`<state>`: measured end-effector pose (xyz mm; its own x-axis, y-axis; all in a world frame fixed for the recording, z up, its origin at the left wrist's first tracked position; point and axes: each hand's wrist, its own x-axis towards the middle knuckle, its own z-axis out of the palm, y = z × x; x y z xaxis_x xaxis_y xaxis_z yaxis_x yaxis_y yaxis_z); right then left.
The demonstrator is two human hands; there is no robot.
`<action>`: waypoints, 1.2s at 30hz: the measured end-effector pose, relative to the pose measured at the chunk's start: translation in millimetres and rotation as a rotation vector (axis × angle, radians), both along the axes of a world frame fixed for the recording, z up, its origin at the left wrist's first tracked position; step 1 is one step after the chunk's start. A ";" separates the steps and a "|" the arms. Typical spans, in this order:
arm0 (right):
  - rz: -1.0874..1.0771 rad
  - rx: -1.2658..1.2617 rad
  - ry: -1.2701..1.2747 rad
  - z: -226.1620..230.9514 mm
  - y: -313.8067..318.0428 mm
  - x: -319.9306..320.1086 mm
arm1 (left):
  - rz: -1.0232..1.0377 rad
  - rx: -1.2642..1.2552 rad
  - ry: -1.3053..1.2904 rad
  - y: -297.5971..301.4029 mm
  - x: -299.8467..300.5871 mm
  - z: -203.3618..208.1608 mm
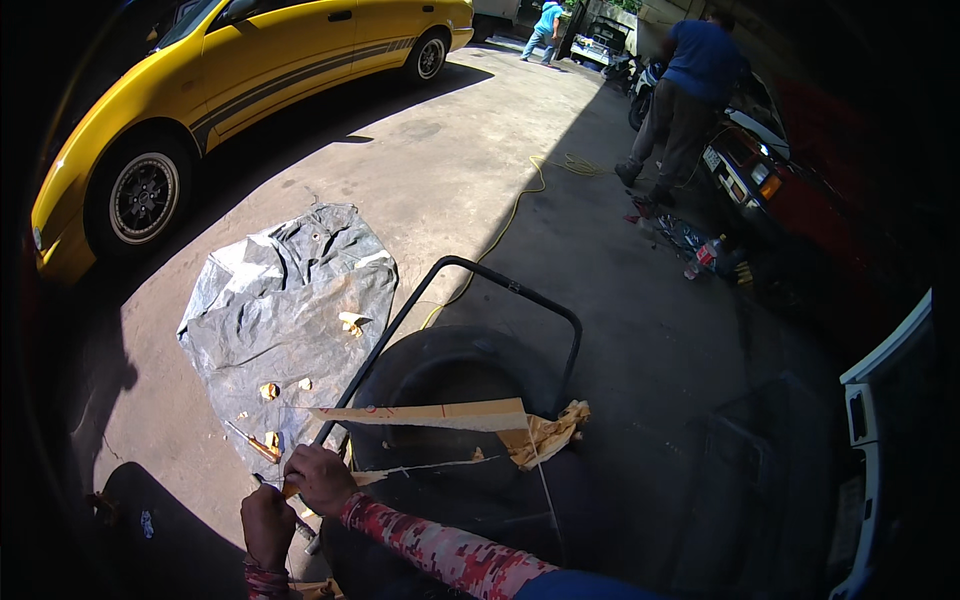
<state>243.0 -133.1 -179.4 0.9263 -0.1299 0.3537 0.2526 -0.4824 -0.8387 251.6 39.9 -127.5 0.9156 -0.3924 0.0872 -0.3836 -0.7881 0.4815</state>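
Observation:
My left hand (268, 527) is closed in a fist low on the left, close beside my right hand (320, 480). My right hand, its arm in a red-and-white patterned sleeve, is also closed. A small tan-orange bit shows between the two hands; what it belongs to is hidden. Just right of them, a long brown strip (430, 413) with a ragged lower edge lies across a black tire (440, 350). Crumpled brown material (550, 437) hangs at its right end. A bent black tubular frame (510, 285) rises over the tire, its left leg running down near my hands.
A grey tarp (295, 290) with tan scraps and an orange-handled tool (263, 447) covers the ground ahead-left. Behind stands a yellow car (290, 70). A yellow cord (510, 220) crosses the floor. One person (695, 70) stands by a red car at right; another (544, 30) is far back.

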 end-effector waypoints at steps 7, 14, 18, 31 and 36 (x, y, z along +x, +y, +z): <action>0.011 -0.012 0.013 -6.1 2.4 3.4 | -0.003 -0.002 -0.027 2.5 7.9 -17.5; 0.014 0.030 0.029 -10.1 3.7 5.5 | 0.033 -0.044 0.069 12.5 0.7 -12.3; -0.006 0.036 -0.001 -9.5 4.9 4.2 | 0.021 0.033 0.066 9.0 -0.7 -4.2; -0.004 0.010 0.038 -2.0 3.6 4.4 | 0.112 0.116 -0.053 -3.9 -7.7 -12.9; 0.004 -0.029 0.038 5.4 -6.8 2.5 | 0.154 -0.242 0.353 14.2 11.4 -0.2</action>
<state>245.5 -139.9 -174.0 0.9396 -0.1167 0.3218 0.2227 -0.5056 -0.8335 263.0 54.2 -127.7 0.9519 -0.2559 -0.1685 -0.0498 -0.6719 0.7390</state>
